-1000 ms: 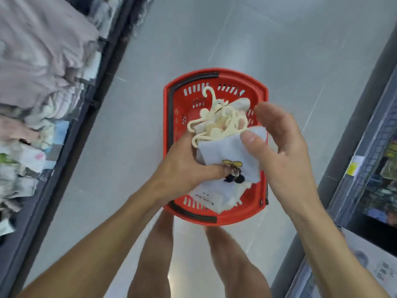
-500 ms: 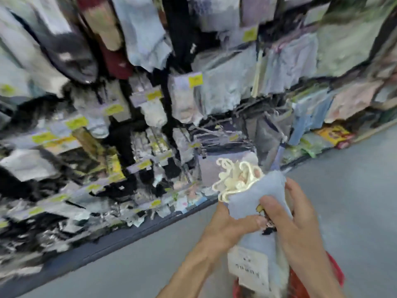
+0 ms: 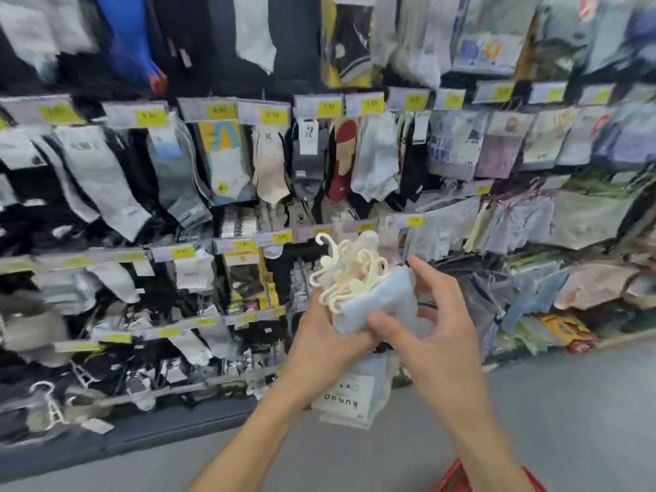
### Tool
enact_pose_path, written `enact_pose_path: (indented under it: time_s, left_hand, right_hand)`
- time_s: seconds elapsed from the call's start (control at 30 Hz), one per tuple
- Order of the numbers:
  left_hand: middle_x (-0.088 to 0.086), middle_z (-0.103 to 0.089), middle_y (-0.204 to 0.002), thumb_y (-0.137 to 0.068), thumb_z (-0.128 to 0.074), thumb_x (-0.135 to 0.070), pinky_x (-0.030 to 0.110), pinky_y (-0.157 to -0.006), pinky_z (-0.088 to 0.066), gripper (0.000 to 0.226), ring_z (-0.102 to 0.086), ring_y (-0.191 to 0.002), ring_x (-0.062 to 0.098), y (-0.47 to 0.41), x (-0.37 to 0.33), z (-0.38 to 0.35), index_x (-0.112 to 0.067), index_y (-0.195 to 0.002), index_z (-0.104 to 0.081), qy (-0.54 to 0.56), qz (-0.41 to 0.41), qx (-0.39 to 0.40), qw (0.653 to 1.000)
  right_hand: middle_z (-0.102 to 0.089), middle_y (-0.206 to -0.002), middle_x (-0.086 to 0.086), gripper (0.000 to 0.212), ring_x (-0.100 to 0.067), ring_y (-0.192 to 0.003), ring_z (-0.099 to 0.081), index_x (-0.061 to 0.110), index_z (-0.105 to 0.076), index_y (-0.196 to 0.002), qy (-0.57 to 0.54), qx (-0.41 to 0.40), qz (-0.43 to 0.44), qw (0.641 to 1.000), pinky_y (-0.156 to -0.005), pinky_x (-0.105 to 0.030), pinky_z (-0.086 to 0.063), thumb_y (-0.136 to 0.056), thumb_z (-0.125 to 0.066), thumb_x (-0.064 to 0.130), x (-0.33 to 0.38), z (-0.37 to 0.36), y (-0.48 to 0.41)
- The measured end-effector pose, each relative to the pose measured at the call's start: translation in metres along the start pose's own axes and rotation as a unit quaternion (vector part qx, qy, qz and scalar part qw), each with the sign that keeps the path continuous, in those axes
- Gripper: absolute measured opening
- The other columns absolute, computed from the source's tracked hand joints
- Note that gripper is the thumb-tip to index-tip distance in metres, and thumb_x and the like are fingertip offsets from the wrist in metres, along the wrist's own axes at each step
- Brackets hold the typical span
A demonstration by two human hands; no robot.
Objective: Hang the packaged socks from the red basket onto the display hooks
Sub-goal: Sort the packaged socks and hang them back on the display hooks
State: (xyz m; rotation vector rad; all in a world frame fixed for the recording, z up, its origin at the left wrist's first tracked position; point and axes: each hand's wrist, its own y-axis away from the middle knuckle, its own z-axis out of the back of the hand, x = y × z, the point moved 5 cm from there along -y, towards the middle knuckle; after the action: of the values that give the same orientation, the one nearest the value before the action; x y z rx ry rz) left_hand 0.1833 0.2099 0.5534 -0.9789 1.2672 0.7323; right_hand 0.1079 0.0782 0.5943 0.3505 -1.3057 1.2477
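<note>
My left hand grips a bundle of pale blue packaged socks around its middle, held up in front of the display wall. Several cream plastic hangers stick out of the bundle's top. A white label hangs below my hands. My right hand is at the bundle's right side, thumb pressing its front and fingers spread behind it. Only a corner of the red basket shows at the bottom edge, under my right forearm.
The display wall is packed with hanging sock packs in rows under yellow price tags. More packs fill the lower rows at left and right. Grey floor runs along the rack's dark base.
The view swung up from the basket on the floor to the display wall. Both hands lifted the sock bundle out of the basket and raised it toward the rows of hooks.
</note>
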Motion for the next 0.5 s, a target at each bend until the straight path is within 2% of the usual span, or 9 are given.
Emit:
enact_pose_path:
  time_s: [0.1, 0.13, 0.23, 0.33, 0.4, 0.5]
  left_hand:
    - [-0.005, -0.072, -0.121, -0.068, -0.085, -0.027, 0.036, -0.090, -0.059, 0.071, -0.070, -0.111, 0.015, 0.012, -0.019, 0.025, -0.027, -0.132, -0.055, 0.000, -0.012, 0.009, 1.000]
    - [-0.005, -0.072, -0.121, -0.068, -0.085, -0.026, 0.036, -0.089, -0.059, 0.072, -0.070, -0.111, 0.015, 0.015, -0.023, 0.035, -0.026, -0.133, -0.054, 0.001, -0.010, 0.013, 1.000]
    - [-0.016, -0.071, -0.120, -0.069, -0.082, -0.030, 0.023, -0.084, -0.056, 0.071, -0.068, -0.111, 0.009, 0.025, -0.035, 0.063, -0.029, -0.132, -0.050, 0.020, -0.004, 0.035, 0.999]
    - [-0.024, -0.068, -0.123, -0.072, -0.077, -0.043, 0.019, -0.085, -0.054, 0.066, -0.065, -0.115, 0.005, 0.034, -0.041, 0.090, -0.041, -0.132, -0.047, 0.068, 0.021, 0.040, 0.997]
    - [-0.019, -0.067, -0.128, -0.073, -0.079, -0.047, 0.021, -0.086, -0.055, 0.058, -0.064, -0.119, 0.008, 0.040, -0.042, 0.106, -0.047, -0.126, -0.056, 0.095, 0.028, 0.032, 0.995]
    - [-0.010, -0.070, -0.126, -0.061, -0.090, -0.053, 0.025, -0.082, -0.057, 0.062, -0.067, -0.116, 0.015, 0.048, -0.041, 0.122, -0.048, -0.118, -0.065, 0.136, 0.036, 0.029, 0.990]
  right_hand:
    - [-0.053, -0.122, 0.028, 0.062, -0.001, -0.107, -0.060, 0.060, -0.051, -0.118, -0.003, 0.007, 0.018, 1.000, -0.083, -0.024, -0.053, -0.071, -0.085, 0.038, 0.024, -0.013, 0.000]
    - [-0.056, -0.118, 0.025, 0.056, -0.003, -0.101, -0.063, 0.056, -0.056, -0.113, -0.007, 0.015, 0.022, 1.000, -0.077, -0.021, -0.054, -0.071, -0.086, 0.033, 0.030, -0.017, -0.001]
    - [-0.060, -0.106, 0.020, 0.044, -0.003, -0.092, -0.063, 0.047, -0.059, -0.099, -0.011, 0.024, 0.034, 0.999, -0.072, -0.012, -0.048, -0.071, -0.086, 0.026, 0.050, -0.032, -0.004]
    - [-0.060, -0.098, 0.018, 0.037, -0.006, -0.087, -0.060, 0.040, -0.058, -0.093, -0.031, 0.021, 0.037, 0.999, -0.069, -0.017, -0.048, -0.072, -0.085, 0.027, 0.064, -0.047, -0.005]
    - [-0.061, -0.093, 0.017, 0.036, -0.006, -0.081, -0.059, 0.038, -0.058, -0.091, -0.057, 0.028, 0.036, 0.997, -0.066, -0.019, -0.049, -0.072, -0.086, 0.025, 0.071, -0.057, -0.005]
    - [-0.061, -0.087, 0.014, 0.038, 0.003, -0.073, -0.058, 0.032, -0.059, -0.088, -0.120, 0.054, 0.051, 0.990, -0.060, -0.010, -0.047, -0.072, -0.087, 0.012, 0.078, -0.073, -0.001]
